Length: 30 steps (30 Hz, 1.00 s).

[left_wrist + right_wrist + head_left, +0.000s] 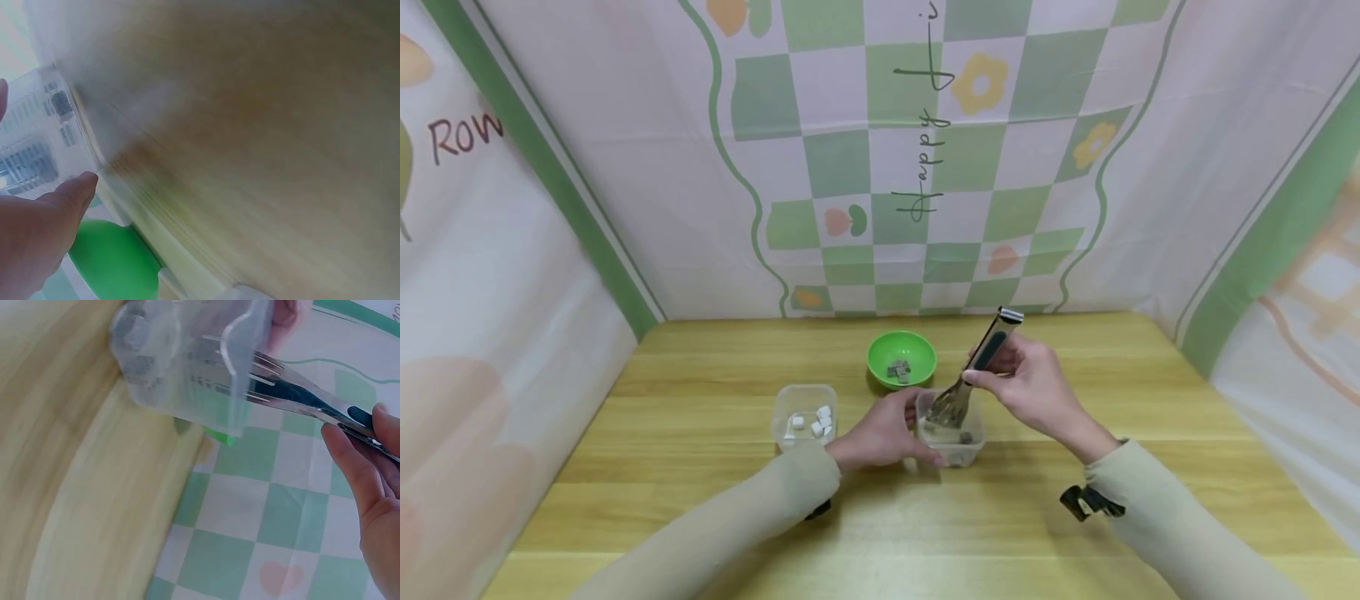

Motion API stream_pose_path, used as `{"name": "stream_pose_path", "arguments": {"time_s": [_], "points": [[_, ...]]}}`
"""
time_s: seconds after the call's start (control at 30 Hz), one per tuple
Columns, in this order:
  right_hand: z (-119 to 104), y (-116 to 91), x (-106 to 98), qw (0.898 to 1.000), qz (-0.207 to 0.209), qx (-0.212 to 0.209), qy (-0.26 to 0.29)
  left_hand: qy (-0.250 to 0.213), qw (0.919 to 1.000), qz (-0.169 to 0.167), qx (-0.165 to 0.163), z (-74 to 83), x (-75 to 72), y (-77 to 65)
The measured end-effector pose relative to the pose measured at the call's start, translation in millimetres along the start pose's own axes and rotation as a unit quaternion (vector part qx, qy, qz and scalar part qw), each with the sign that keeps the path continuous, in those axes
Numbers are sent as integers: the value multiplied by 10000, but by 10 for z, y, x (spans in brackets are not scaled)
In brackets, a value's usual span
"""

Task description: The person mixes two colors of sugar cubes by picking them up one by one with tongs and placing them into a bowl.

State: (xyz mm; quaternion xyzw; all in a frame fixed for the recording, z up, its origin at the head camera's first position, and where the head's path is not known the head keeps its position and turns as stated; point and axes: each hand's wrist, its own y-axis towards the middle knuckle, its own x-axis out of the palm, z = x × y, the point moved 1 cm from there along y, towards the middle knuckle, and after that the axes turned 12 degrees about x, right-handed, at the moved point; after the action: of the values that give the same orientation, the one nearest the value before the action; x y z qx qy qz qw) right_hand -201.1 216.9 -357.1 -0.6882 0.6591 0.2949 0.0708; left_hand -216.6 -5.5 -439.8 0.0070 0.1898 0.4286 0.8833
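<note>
My right hand [1037, 387] pinches metal tongs [988, 350] with dark grips between thumb and fingers. Their slotted, fork-like ends reach down into a clear plastic container [973, 446], as the right wrist view also shows of the tongs [312, 403]. A few dark grey cubes [966, 437] lie inside it. My left hand [887, 433] holds that container from its left side, thumb toward the front and fingers at the back. Just behind stands a green bowl [880, 358] with several grey cubes [899, 370] in the bottom.
Left of my left hand, a second clear container [782, 408] holds several white cubes [817, 427]. All stand on a wooden table [700, 392]. A patterned cloth [835, 167] hangs behind its far edge, and cloth also hangs along both sides.
</note>
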Motion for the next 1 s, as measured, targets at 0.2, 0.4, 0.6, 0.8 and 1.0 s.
{"name": "stream_pose_path", "arguments": {"time_s": [0.2, 0.4, 0.6, 0.8, 1.0], "points": [[-90, 31, -80, 9987, 141, -328, 355, -10, 10000, 46, -53, 5, -4, 4], [-164, 82, -161, 9971, 255, -485, 536, 17, 9999, 38, -151, -2, 5, 0], [-210, 180, -199, 9965, 498, -484, 457, 1, 9998, 48, -174, -8, 6, -9], [-230, 323, -175, 9974, 559, -182, 419, 79, 9998, 37, -195, -18, -14, -5], [-220, 473, -98, 9973, 658, -207, 232, 108, 9998, 0, -182, -45, -13, 4]]}}
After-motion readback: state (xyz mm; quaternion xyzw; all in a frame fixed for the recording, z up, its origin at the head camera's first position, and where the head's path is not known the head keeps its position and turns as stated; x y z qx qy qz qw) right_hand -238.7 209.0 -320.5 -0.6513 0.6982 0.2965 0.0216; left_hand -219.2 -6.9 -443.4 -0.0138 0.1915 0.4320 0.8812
